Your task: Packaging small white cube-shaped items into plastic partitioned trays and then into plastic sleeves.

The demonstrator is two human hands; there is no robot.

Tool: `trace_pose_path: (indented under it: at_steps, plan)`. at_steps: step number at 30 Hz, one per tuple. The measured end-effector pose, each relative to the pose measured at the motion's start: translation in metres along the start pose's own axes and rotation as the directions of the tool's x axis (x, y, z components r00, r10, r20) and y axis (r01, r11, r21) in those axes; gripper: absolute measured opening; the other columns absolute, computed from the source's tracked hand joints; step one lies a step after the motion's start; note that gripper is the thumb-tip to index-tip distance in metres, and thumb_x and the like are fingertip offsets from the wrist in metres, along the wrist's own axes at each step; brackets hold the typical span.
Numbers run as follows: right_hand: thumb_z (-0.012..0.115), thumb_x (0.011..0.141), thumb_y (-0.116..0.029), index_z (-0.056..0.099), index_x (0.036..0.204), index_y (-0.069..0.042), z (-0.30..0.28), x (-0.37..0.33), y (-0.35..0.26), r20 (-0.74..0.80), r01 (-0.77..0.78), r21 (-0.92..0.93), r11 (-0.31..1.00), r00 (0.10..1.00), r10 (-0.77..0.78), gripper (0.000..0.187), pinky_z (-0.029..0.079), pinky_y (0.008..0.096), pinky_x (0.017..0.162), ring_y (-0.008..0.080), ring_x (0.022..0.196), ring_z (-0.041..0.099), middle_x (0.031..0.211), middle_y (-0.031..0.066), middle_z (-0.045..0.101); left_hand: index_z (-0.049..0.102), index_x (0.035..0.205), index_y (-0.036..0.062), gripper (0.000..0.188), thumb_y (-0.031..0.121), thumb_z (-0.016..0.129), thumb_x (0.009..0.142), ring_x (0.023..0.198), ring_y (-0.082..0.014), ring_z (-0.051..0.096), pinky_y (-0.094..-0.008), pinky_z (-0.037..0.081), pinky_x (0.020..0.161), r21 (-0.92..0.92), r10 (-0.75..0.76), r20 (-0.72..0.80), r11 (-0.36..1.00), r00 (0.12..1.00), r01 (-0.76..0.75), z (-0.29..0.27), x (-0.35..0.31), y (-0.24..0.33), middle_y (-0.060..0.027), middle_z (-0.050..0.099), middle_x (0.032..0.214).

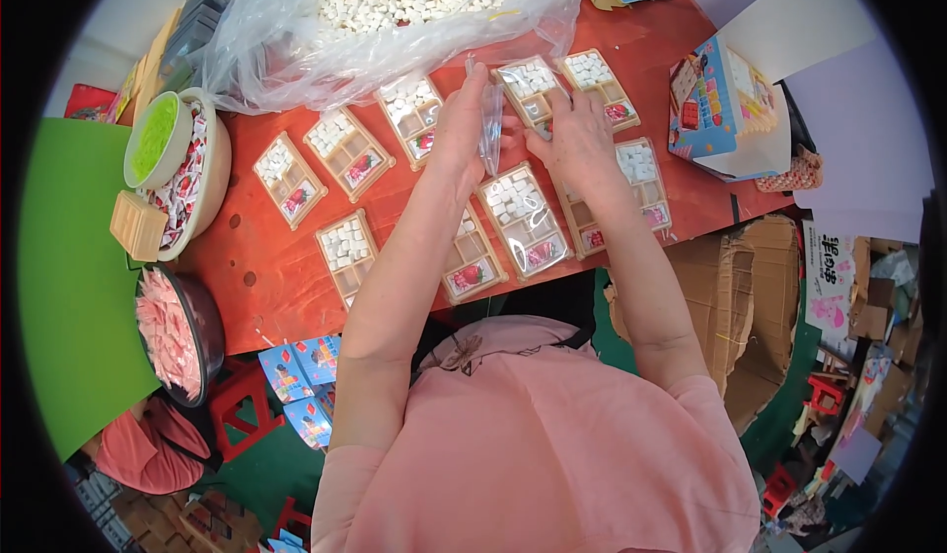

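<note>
My left hand (462,124) holds a clear plastic bag (491,129) upright, with its fingertips showing behind the film. Just right of the bag is a beige compartment tray (530,76) with white cubes. My right hand (580,141) has its thumb and fingers on the near right edge of this tray; its palm hides part of it. Below the hands lie a tray in clear film (523,220) and another wrapped tray (639,163), partly under my right forearm. A tray with a red packet (470,265) lies beside my left forearm.
More filled trays (349,153) lie on the red table (286,296). A big clear bag of white cubes (414,0) covers the back. Left are a basin of small packets (212,183) and a black bowl of pink packets (202,321); right, a blue box (705,104) and cardboard carton (750,306).
</note>
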State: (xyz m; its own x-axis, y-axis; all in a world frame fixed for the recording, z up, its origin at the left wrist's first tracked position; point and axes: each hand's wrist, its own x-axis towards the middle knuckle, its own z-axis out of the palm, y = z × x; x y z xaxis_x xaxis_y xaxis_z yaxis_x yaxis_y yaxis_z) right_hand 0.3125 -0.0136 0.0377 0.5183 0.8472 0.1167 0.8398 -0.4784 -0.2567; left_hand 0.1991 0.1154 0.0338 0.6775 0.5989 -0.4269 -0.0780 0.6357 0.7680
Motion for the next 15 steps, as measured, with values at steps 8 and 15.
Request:
trace_pose_path:
  at_steps: [8,15]
  plan:
    - [0.073,0.088,-0.035,0.060,0.128,0.005,0.012,0.021,-0.020,0.030,0.055,-0.026,0.998,0.998,-0.055,0.058,0.049,0.0504,0.096,0.0385,0.116,0.055,0.129,0.0201,0.055,0.060,0.123,0.0043,0.054,0.053,0.060,0.100,0.075,-0.0179,0.069,-0.0298,0.054,0.053,0.170,0.158,-0.145,0.976,0.977,-0.132,-0.006,0.012,0.034,-0.0068,0.066,0.100]
    - [0.071,0.091,-0.037,0.060,0.130,0.001,0.023,0.023,-0.032,-0.090,0.181,-0.046,0.982,0.979,-0.185,0.056,0.050,0.0489,0.088,0.0353,0.109,0.057,0.135,0.0160,0.054,0.057,0.125,0.0044,0.052,0.050,0.062,0.100,0.074,-0.0163,0.064,-0.0295,0.051,0.053,0.043,0.168,-0.127,0.986,0.978,-0.164,-0.003,0.007,0.031,-0.0063,0.064,0.100]
